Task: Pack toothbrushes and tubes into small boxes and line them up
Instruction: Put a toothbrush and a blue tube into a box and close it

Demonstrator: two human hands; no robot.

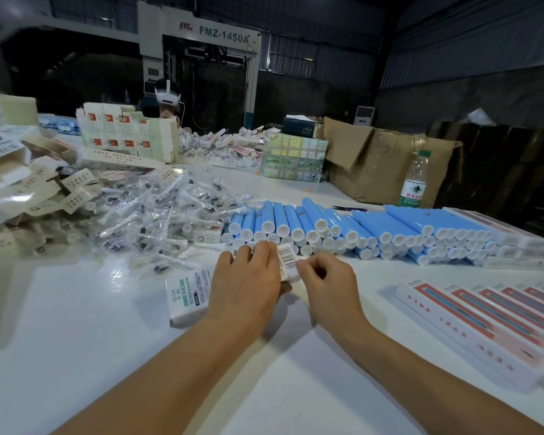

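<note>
while both hands grip it, small box (288, 262) shows glossy white card.

A small white box (288, 262) with a barcode on its end is held above the table, in the middle. Beside it, to the left, a white box with green letters (189, 291) lies flat. Behind them is a stack of blue tubes (358, 230) with white caps – all lying on their sides, caps to the front. Further left is a loose heap of toothbrush heads in clear bags (157, 215).
</note>
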